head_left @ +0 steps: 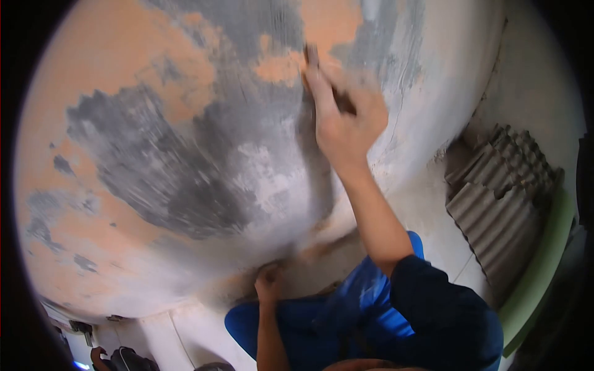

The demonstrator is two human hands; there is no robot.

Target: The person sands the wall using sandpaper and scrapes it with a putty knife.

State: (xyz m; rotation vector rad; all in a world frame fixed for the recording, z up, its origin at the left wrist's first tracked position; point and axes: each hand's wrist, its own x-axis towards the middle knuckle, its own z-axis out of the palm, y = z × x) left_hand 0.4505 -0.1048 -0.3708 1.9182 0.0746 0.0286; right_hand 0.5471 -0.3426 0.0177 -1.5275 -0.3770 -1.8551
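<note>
My right hand is raised against the large patchy wall, which shows orange, grey and white areas. Its fingers are closed around a small dark flat piece, whose tip meets the wall near an orange patch. Low in the view, my left hand hangs near the foot of the wall with its fingers curled. Whether anything is inside the left hand is too small and dim to tell.
Broken corrugated sheets are stacked at the right beside a curved green object. A dark bag lies on the light floor at the lower left. My blue-clothed knees are close to the wall.
</note>
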